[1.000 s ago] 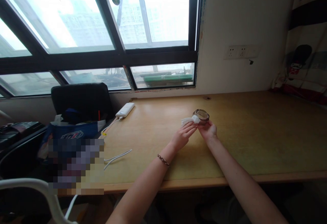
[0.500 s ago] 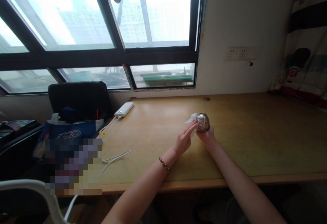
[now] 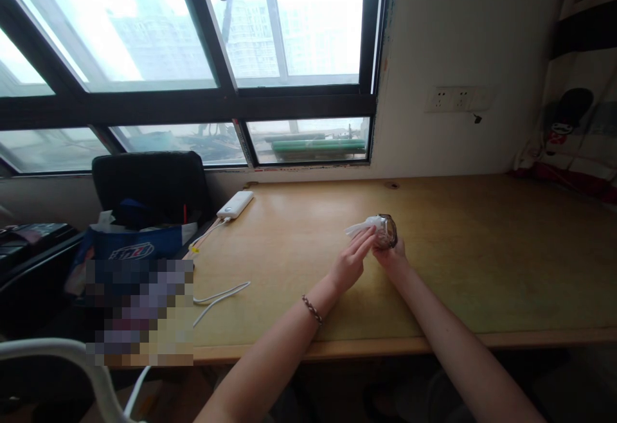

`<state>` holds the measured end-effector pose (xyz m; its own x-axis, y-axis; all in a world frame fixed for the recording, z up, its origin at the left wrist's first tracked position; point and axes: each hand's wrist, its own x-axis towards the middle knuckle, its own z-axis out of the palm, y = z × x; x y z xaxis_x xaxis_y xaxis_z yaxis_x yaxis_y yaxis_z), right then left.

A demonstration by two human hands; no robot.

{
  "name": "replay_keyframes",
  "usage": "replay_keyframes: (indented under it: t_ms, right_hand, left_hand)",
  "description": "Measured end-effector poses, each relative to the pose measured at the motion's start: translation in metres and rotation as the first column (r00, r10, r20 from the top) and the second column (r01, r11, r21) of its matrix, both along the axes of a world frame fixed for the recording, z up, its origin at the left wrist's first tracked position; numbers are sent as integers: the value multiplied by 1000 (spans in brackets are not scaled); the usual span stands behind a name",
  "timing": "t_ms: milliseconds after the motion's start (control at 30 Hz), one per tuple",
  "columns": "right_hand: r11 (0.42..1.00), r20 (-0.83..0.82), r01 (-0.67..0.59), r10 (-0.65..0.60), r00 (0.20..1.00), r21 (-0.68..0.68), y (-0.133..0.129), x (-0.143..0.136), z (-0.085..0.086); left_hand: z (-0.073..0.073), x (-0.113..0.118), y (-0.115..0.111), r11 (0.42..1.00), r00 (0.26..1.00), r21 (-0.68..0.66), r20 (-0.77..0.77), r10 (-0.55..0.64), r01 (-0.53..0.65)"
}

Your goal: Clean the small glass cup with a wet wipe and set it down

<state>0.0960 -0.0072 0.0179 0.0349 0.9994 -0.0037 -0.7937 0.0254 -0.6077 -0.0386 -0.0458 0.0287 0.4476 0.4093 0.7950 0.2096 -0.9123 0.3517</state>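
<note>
Above the wooden desk (image 3: 289, 243), a brown-tinted clear glass (image 3: 387, 233) is tilted with its round end facing me. My right hand (image 3: 393, 257) grips it from below and the right side; most of those fingers are hidden behind it. A crumpled white tissue (image 3: 360, 227) lies against the glass's left side. My left hand (image 3: 349, 263), with a braided bracelet (image 3: 312, 310) on its wrist, presses the tissue there with fingers close together. Part of the tissue sticks out to the left, past the fingers.
A white power bank (image 3: 235, 205) with a cable lies at the desk's left edge. A white cable loop (image 3: 224, 293) rests nearer me. Left of the desk are a blue bag (image 3: 139, 243) and a black chair (image 3: 149, 182). Wall sockets (image 3: 453, 99) sit beyond the desk.
The tissue has shifted up along the glass, and its lower flap no longer shows below my left fingers. The glass has turned slightly; both hands keep their hold.
</note>
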Motion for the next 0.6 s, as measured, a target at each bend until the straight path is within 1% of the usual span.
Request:
replay_keyframes:
  t_ms: [67, 133, 200, 300, 367, 400, 500, 600]
  right_hand:
    - [997, -29, -65, 64, 998, -52, -1, -2, -3]
    - [994, -24, -87, 85, 996, -68, 0, -2, -6]
    - [995, -11, -64, 63, 998, -80, 3, -1, -9]
    - [996, 1, 2, -2, 1000, -92, 6, 3, -11]
    - [998, 29, 4, -2, 1000, -67, 7, 4, -11]
    - [999, 48, -14, 17, 999, -49, 6, 3, -10]
    - [995, 75, -99, 100, 992, -18, 1, 0, -5]
    - [985, 60, -168, 170, 984, -26, -4, -5, 3]
  left_hand:
    - [1, -3, 1, 1000, 999, -18, 34, 24, -23]
    - [2, -4, 0, 1000, 999, -8, 45, 16, -15]
    - [3, -3, -2, 1000, 1000, 26, 22, -12, 12]
    - [3, 1, -5, 995, 996, 73, -63, -64, 68]
    - [3, 3, -6, 993, 992, 79, -96, -77, 85]
    - [3, 3, -6, 994, 993, 73, -90, -70, 77]
    - [4, 1, -4, 1000, 1000, 8, 3, -17, 17]
    - [7, -4, -1, 989, 990, -145, 128, 56, -37]
